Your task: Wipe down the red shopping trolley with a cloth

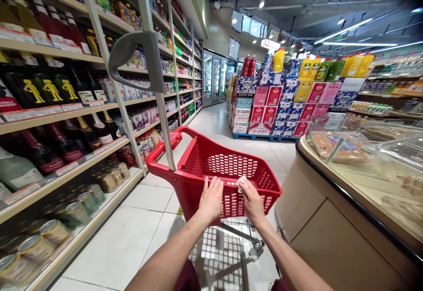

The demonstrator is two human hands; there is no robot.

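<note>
A red plastic shopping cart [264,167] with perforated sides stands in front of me, turned sideways. My left hand [212,197] lies on the near rim of its basket, with fingers stretched out and slightly apart. Farther right along the same rim, my right hand [253,200] is closed on a crumpled white cloth [242,183], which may be a tissue. The cloth touches or is very near the rim. On the cart's left side rises a metal pole [165,128] bearing a grey loop handle [152,61]. The fingertips of my right hand are partly hidden.
Shelves of bottles and cans [82,128] line the left side. At right is a rounded display counter [317,198] with clear covers and packaged food. Stacked drink cartons [267,106] stand ahead on blue pallets. Glass-door fridges [214,77] are at the back, beyond the tiled floor [139,225].
</note>
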